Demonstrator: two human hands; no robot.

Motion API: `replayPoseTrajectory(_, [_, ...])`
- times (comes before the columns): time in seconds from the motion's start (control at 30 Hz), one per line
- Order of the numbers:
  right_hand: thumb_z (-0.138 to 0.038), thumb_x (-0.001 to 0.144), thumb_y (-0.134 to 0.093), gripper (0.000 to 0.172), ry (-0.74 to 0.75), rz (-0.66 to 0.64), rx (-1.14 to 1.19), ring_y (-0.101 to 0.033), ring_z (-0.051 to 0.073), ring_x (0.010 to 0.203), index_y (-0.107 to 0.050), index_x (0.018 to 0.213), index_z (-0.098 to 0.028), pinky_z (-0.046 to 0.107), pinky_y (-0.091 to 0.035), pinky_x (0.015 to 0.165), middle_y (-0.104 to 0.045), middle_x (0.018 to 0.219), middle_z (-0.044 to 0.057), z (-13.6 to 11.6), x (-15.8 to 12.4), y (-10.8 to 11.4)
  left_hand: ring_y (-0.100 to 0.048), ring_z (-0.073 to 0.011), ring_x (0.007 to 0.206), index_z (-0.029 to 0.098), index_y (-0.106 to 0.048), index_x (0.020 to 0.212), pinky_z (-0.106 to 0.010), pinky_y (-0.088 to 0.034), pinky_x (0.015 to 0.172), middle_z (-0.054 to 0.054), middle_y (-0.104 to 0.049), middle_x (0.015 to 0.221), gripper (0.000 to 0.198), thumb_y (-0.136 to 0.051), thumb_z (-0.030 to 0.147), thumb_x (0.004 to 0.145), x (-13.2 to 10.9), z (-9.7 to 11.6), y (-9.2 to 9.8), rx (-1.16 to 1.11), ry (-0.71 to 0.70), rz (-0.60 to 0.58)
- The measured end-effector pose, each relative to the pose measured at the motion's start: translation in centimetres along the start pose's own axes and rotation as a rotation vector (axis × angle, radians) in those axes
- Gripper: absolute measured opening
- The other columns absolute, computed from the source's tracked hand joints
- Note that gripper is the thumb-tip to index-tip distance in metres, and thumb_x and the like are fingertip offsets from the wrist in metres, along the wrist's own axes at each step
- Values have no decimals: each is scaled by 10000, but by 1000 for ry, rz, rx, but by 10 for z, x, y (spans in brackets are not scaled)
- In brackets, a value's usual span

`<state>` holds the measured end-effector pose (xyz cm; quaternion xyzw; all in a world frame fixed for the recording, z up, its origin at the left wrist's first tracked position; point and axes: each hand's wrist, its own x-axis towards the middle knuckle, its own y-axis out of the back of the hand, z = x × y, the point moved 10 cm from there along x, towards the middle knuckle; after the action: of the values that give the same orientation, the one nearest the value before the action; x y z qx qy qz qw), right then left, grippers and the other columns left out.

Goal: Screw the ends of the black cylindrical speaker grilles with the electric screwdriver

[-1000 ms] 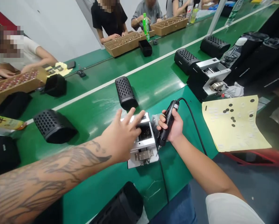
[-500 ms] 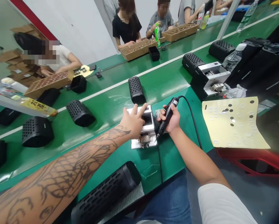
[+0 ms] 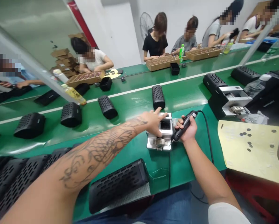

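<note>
My left hand (image 3: pixel 153 122) rests on the left side of a small silver and black metal fixture (image 3: pixel 167 132), fingers spread along its upper edge. A metal clamp-like part (image 3: pixel 161 142) sits at the fixture's front. Just right of it, my right hand (image 3: pixel 190 129) is wrapped round a black electric screwdriver (image 3: pixel 183 127) held at a slant, its tip pointing down by the fixture's front right corner. Whether the tip touches anything I cannot tell. A black perforated speaker-like housing (image 3: pixel 158 95) stands directly behind the fixture, and a longer one (image 3: pixel 118 185) lies in front.
More perforated housings (image 3: pixel 107 106) line the green bench (image 3: pixel 134 137); several lie at lower left. A second fixture (image 3: pixel 234 99) and a yellow sheet with black dots (image 3: pixel 258 146) are at right. The screwdriver's cord (image 3: pixel 208 133) curves behind my right hand. Co-workers sit opposite with cardboard trays (image 3: pixel 163 63).
The view has swung left and up, so everything sits further right. My left hand has slid toward the fixture's left side, showing more of its opening. The screwdriver stays at the fixture's right.
</note>
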<state>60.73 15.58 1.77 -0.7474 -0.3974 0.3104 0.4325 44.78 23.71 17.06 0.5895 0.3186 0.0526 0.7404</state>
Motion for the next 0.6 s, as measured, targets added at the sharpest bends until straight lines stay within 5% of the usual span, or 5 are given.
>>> replayPoseTrajectory(0.2, [-674, 853, -907, 482, 43, -36, -150, -407, 44, 479, -758, 968, -230, 200, -482, 484, -554, 737, -80, -18, 9, 11, -340, -714, 1761, 426, -703, 1737, -864, -322, 1401, -91, -257, 2062, 1325, -1167, 469, 497, 10, 18, 2, -67, -58, 203])
replayPoseTrajectory(0.33, [-727, 755, -903, 528, 108, 53, -250, -284, 18, 449, -769, 909, -241, 193, -364, 384, -488, 755, -83, -35, 10, 24, -443, -617, 1744, 444, -807, 1613, -811, -372, 1391, -43, -374, 2026, 1000, -1072, 662, 674, 25, 59, -6, -22, -263, 248])
replayPoseTrajectory(0.43, [-741, 731, -869, 511, 141, 90, -331, -231, 21, 430, -769, 896, -268, 220, -297, 320, -454, 791, -76, -43, 1, 29, -384, -505, 1831, 374, -623, 1810, -731, -298, 1469, -84, -377, 2022, 1083, -891, 843, 871, 20, 65, 5, -107, -449, 333])
replayPoseTrajectory(0.5, [-747, 750, -833, 484, 135, 111, -351, -198, 24, 425, -761, 892, -290, 232, -267, 294, -426, 808, -76, -44, -4, 30, -396, -397, 1842, 318, -570, 1846, -608, -251, 1518, -98, -433, 1993, 974, -791, 776, 1016, 3, 32, 26, -200, -479, 493])
replayPoseTrajectory(0.6, [-725, 818, -782, 446, 134, 144, -317, -202, 17, 425, -756, 906, -289, 218, -279, 289, -403, 829, -74, -43, -9, 29, -475, -331, 1776, 296, -750, 1656, -450, -289, 1505, -99, -573, 1896, 660, -846, 494, 1034, -28, -101, 44, -416, -1, 739])
